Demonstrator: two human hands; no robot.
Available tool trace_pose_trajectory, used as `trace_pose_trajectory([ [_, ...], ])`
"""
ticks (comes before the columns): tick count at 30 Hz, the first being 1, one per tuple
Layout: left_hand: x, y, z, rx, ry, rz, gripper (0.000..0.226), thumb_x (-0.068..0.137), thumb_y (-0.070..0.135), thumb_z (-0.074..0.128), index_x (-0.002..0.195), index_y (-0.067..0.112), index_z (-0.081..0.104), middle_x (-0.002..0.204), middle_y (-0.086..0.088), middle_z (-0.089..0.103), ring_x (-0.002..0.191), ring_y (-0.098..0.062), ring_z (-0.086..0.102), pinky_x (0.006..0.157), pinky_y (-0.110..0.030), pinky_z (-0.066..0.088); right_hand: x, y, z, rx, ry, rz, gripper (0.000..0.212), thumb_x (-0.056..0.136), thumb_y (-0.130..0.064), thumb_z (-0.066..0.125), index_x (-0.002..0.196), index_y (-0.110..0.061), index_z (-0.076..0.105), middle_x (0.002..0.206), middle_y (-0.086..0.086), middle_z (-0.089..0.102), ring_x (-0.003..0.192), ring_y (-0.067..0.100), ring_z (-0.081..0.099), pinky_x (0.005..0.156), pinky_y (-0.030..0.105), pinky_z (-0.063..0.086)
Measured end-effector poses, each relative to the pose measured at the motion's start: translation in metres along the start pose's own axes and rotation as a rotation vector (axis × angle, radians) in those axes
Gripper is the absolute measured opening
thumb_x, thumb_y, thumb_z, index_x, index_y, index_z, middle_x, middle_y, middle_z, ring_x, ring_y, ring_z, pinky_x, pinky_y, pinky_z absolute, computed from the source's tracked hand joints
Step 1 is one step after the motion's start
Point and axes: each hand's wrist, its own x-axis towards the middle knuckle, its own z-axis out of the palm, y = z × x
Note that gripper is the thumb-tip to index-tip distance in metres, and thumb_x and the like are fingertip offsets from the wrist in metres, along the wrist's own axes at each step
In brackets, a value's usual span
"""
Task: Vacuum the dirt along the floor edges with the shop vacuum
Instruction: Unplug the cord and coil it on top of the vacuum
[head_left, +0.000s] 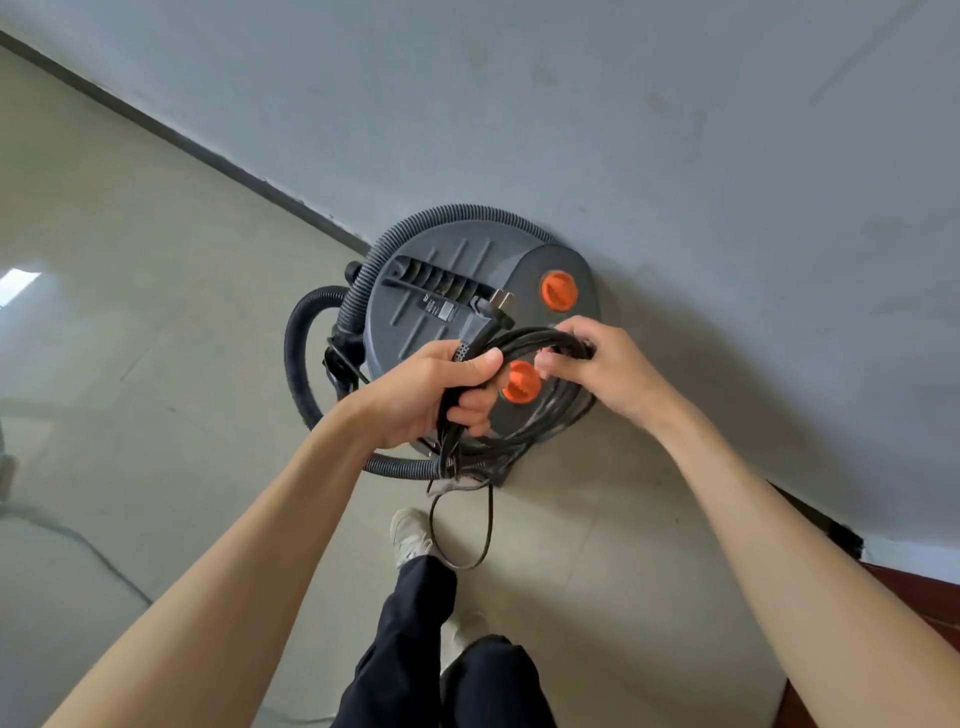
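Note:
A grey shop vacuum (447, 280) with two orange knobs (559, 291) stands on the floor against the wall. Its ribbed black hose (301, 358) loops around the body on the left and front. My left hand (431, 395) grips a coiled black power cord (540, 338) just above the vacuum's lid. My right hand (602, 369) pinches the far side of the same coil. The cord's plug (498, 304) sticks up behind the coil. A loose loop of cord (485, 525) hangs down to the floor.
A pale tiled floor (156, 291) runs left of the vacuum, meeting the grey wall (675, 130) along a dark baseboard (171, 137). My shoe (410, 535) and dark trouser legs stand just in front of the vacuum. A reddish-brown surface (930, 597) shows at the right edge.

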Motion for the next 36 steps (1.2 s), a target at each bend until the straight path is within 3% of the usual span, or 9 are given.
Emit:
trace_pose_trajectory([
  [4, 0.028, 0.022, -0.027, 0.425, 0.279, 0.122, 0.018, 0.099, 0.016, 0.046, 0.088, 0.002, 0.051, 0.064, 0.000, 0.050, 0.057, -0.012, 0.048, 0.066, -0.022, 0.049, 0.038, -0.004, -0.008, 0.103, 0.005, 0.136, 0.012, 0.085, -0.016, 0.071, 0.076, -0.016, 0.064, 0.055, -0.004, 0.056, 0.055, 0.012, 0.053, 0.073, 0.039, 0.045],
  [9, 0.056, 0.033, -0.055, 0.624, 0.364, 0.106, 0.018, 0.097, 0.021, 0.050, 0.085, 0.008, 0.049, 0.068, -0.003, 0.057, 0.064, -0.014, 0.054, 0.072, -0.030, 0.049, 0.074, -0.012, -0.023, 0.212, -0.114, 0.238, 0.015, 0.085, -0.016, 0.070, 0.082, -0.008, 0.059, 0.049, -0.008, 0.046, 0.048, 0.010, 0.046, 0.063, 0.033, 0.043],
  [11, 0.068, 0.034, -0.055, 0.699, 0.432, 0.088, 0.019, 0.097, 0.025, 0.048, 0.085, 0.010, 0.049, 0.070, -0.007, 0.060, 0.059, -0.013, 0.052, 0.065, -0.029, 0.047, 0.084, -0.009, -0.027, 0.309, -0.156, 0.276, 0.018, 0.088, -0.015, 0.066, 0.076, -0.011, 0.054, 0.052, -0.005, 0.046, 0.048, 0.010, 0.044, 0.060, 0.031, 0.042],
  [15, 0.095, 0.032, -0.055, 0.771, 0.571, 0.056, 0.019, 0.098, 0.026, 0.047, 0.099, 0.007, 0.049, 0.070, 0.002, 0.056, 0.057, -0.011, 0.048, 0.044, -0.011, 0.036, 0.098, 0.002, -0.031, 0.304, -0.114, 0.288, 0.022, 0.092, -0.015, 0.062, 0.072, -0.011, 0.054, 0.062, 0.001, 0.048, 0.050, 0.010, 0.046, 0.055, 0.026, 0.041],
  [23, 0.131, 0.038, -0.061, 0.771, 0.737, 0.158, 0.030, 0.097, 0.025, 0.049, 0.122, 0.008, 0.048, 0.083, 0.006, 0.054, 0.072, -0.007, 0.049, 0.054, -0.011, 0.035, 0.127, 0.002, -0.042, 0.357, -0.027, 0.246, 0.014, 0.096, -0.011, 0.054, 0.083, -0.009, 0.059, 0.064, 0.000, 0.053, 0.054, 0.008, 0.053, 0.063, 0.029, 0.047],
  [26, 0.139, 0.046, -0.074, 0.769, 0.819, 0.130, 0.038, 0.096, 0.026, 0.050, 0.131, 0.011, 0.045, 0.107, -0.003, 0.058, 0.097, -0.018, 0.053, 0.074, -0.016, 0.036, 0.149, -0.005, -0.032, 0.210, 0.115, 0.174, 0.013, 0.094, -0.013, 0.060, 0.097, -0.002, 0.065, 0.069, 0.001, 0.057, 0.058, 0.010, 0.054, 0.058, 0.025, 0.047],
  [29, 0.146, 0.043, -0.087, 0.970, 0.815, -0.059, 0.048, 0.097, 0.034, 0.047, 0.139, 0.013, 0.037, 0.129, -0.009, 0.054, 0.124, -0.029, 0.043, 0.106, -0.040, 0.029, 0.165, 0.001, -0.016, -0.252, 0.188, 0.076, 0.026, 0.094, -0.026, 0.058, 0.109, -0.008, 0.068, 0.085, 0.004, 0.066, 0.083, 0.018, 0.059, 0.071, 0.028, 0.042],
  [32, 0.147, 0.033, -0.097, 1.094, 0.779, -0.174, 0.055, 0.098, 0.046, 0.038, 0.145, 0.018, 0.031, 0.140, -0.007, 0.045, 0.133, -0.030, 0.030, 0.108, -0.046, 0.018, 0.165, 0.014, -0.004, -0.588, 0.257, 0.033, 0.037, 0.098, -0.035, 0.051, 0.129, -0.017, 0.060, 0.115, 0.008, 0.064, 0.115, 0.030, 0.048, 0.092, 0.038, 0.039],
  [36, 0.142, 0.023, -0.102, 1.096, 0.766, -0.218, 0.060, 0.099, 0.047, 0.031, 0.150, 0.017, 0.021, 0.151, -0.006, 0.032, 0.141, -0.026, 0.021, 0.111, -0.047, 0.013, 0.154, 0.023, 0.006, -0.656, 0.335, -0.100, 0.047, 0.095, -0.030, 0.056, 0.138, -0.013, 0.051, 0.126, 0.012, 0.053, 0.119, 0.032, 0.044, 0.094, 0.039, 0.035],
])
